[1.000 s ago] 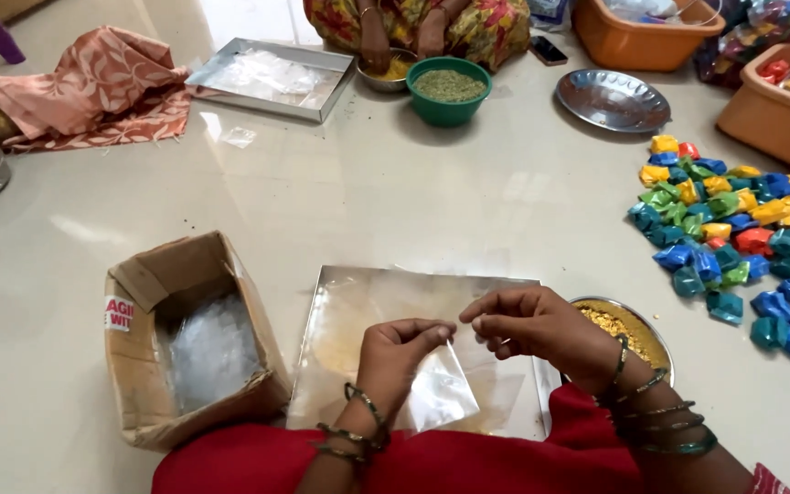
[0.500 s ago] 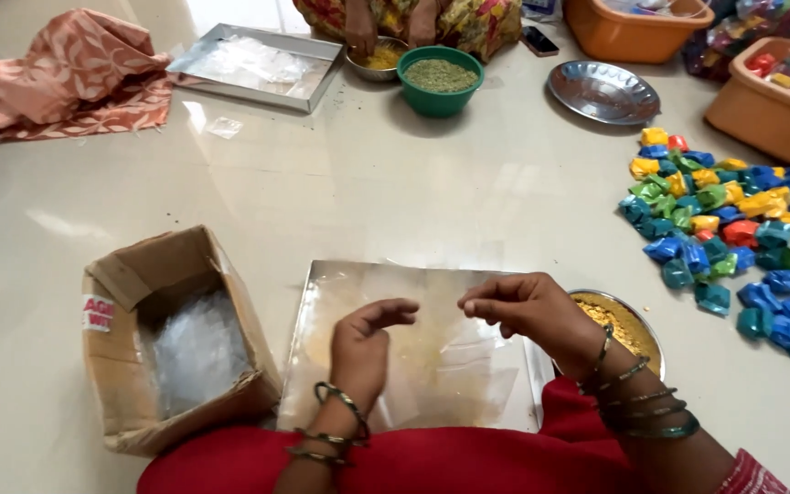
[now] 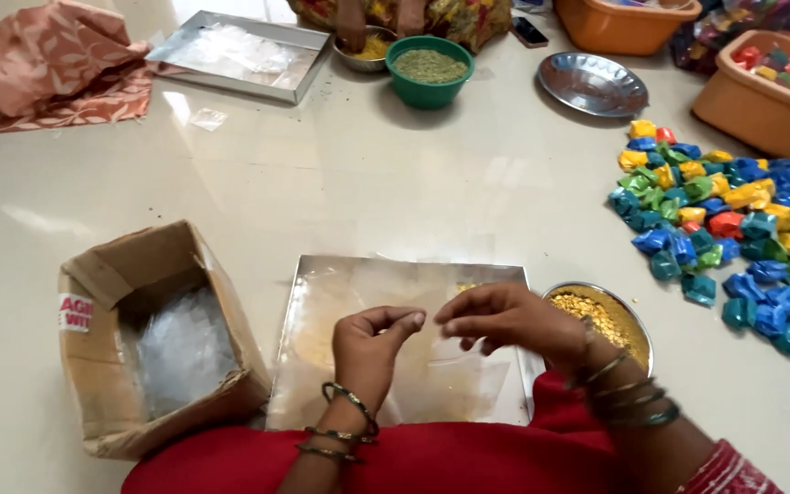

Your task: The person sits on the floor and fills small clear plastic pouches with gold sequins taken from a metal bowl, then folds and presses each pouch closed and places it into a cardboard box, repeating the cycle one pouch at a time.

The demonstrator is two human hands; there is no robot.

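1. While both hands hover over a flat steel tray, the left hand curls its fingers inward, thumb and forefinger nearly pinched.
2. Facing it, the right hand also has its fingertips drawn close; whether either hand grips the thin clear plastic sheet lying on the tray below cannot be told.
3. Just right of the tray sits a steel bowl of yellow grains, partly hidden by the right wrist.
4. Left of the tray stands an open cardboard box with clear plastic inside.
5. Farther right lies a heap of coloured folded packets.
6. Across the floor, another person's hand reaches into a small bowl beside a green bowl.
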